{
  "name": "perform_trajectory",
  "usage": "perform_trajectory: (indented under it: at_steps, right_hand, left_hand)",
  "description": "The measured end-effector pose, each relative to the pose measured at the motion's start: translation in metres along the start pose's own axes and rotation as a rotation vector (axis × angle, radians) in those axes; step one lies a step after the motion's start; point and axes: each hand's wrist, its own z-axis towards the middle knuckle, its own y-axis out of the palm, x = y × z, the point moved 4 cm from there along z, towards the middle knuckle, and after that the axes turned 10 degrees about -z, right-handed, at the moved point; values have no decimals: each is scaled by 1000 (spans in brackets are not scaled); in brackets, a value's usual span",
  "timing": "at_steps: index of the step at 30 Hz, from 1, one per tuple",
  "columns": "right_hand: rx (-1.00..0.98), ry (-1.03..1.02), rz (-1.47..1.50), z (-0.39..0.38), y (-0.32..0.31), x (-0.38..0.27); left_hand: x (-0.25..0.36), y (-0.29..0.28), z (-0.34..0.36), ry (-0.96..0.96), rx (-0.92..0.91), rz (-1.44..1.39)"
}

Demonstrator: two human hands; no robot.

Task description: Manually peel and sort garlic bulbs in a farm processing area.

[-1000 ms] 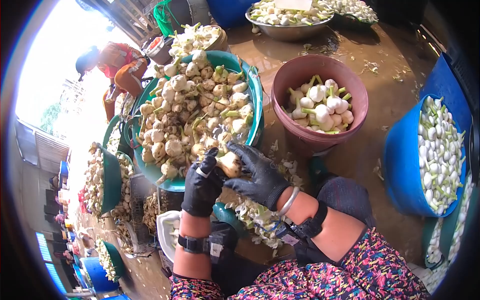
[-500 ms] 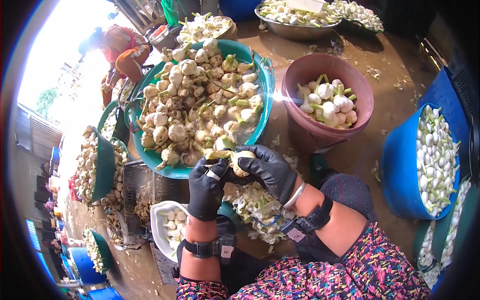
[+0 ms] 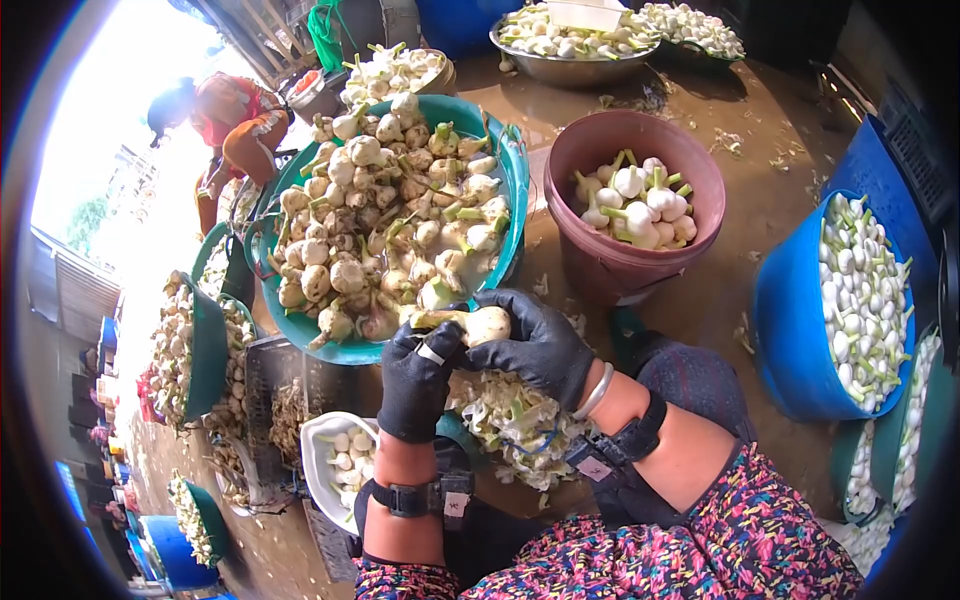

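Both my hands wear black gloves and hold one garlic bulb (image 3: 489,325) between them, low over the near rim of a green tub (image 3: 518,190). My left hand (image 3: 412,385) is closed around the stem end, with a white band on one finger. The fingers of my right hand (image 3: 545,350) wrap the round end from behind and below. Whether a tool is in either hand I cannot see. Soil-stained garlic bulbs (image 3: 345,250) with cut stems heap up in the tub, some in water. Beneath my hands lies a pile of pale peelings (image 3: 520,430).
Right of the tub stands a pink bucket (image 3: 575,240) of cleaner bulbs. A white basin (image 3: 312,450) with peeled bulbs sits by my left forearm. At far right is a blue tub (image 3: 785,330) of white bulbs. Another person (image 3: 235,120) bends over at upper left.
The bulb has turned in my fingers, its round end now pointing more to the right. The surroundings shift slightly left in the view. Both hands keep hold.
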Motion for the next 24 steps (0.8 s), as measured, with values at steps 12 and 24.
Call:
perform_trajectory:
  at_steps: [12,24]
  right_hand:
    - [-47,109,82,-6,-10,-2]
    - [-182,291,76,-14,0,-15]
  left_hand:
    - [8,17,-12,-9,-226,-28]
    - [3,-1,-14,-39,-86,83]
